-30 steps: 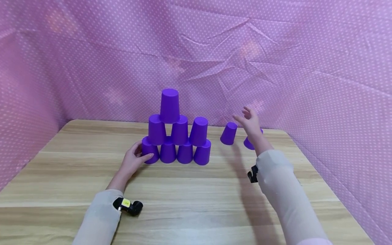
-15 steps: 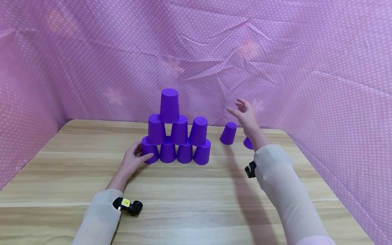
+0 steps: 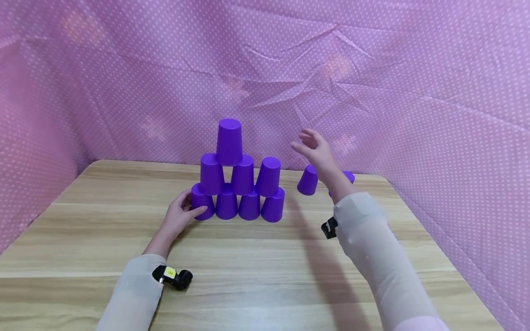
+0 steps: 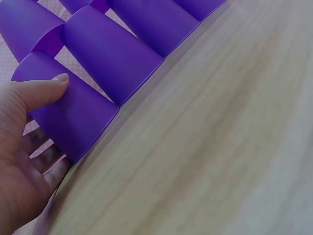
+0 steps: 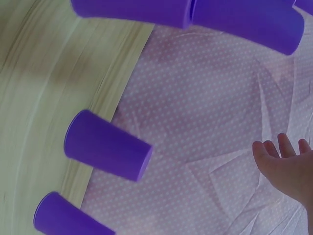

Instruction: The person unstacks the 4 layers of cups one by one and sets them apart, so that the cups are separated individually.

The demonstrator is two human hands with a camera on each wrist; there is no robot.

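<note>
Upside-down purple cups are stacked in a pyramid: several in the bottom row, three in the middle row and a single top cup (image 3: 229,142). My left hand (image 3: 179,216) holds the leftmost bottom cup (image 4: 73,110), its thumb across the front and its fingers around the far side. Raised in the air right of the stack is my right hand (image 3: 318,154), holding nothing, fingers relaxed and spread. In the right wrist view, that hand (image 5: 288,171) appears at the right edge, away from every cup. The middle row's right cup (image 3: 268,177) has nothing on it.
Two loose upside-down cups stand at the back right of the wooden table (image 3: 248,271): a nearer-to-stack cup (image 3: 307,180) and an outer cup (image 3: 348,176) partly hidden by my right forearm. A pink dotted cloth (image 3: 265,69) hangs around the back and sides.
My right hand has moved left and slightly up, away from above the loose cups and closer to the stack. My left hand and all the cups stay as they were.
</note>
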